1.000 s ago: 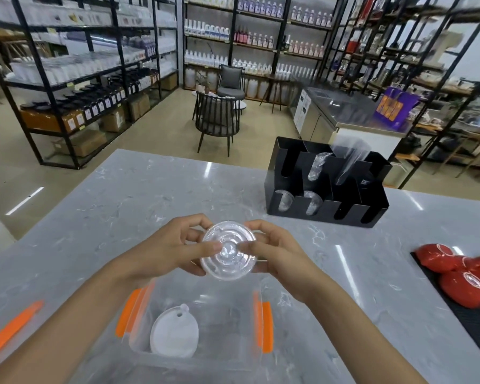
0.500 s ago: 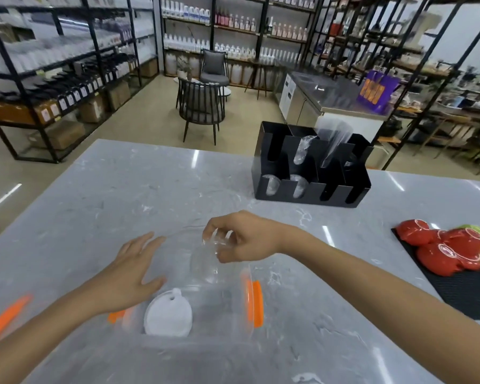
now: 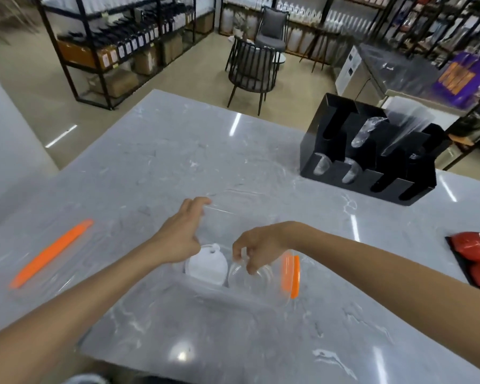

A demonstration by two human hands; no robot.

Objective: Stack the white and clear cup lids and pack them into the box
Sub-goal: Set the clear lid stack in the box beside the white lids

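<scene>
Head | right hand lowered clear lid into box | left hand lifted

The desk is pale grey, veined with white like marble. The box at its middle is clear, with an orange clasp on its three o'clock side. Inside lie a white lid and a clear lid. At nine o'clock lies an orange strip. At two o'clock stands a black organizer. At three o'clock red cups rest on a black mat. The floor is beige.
</scene>
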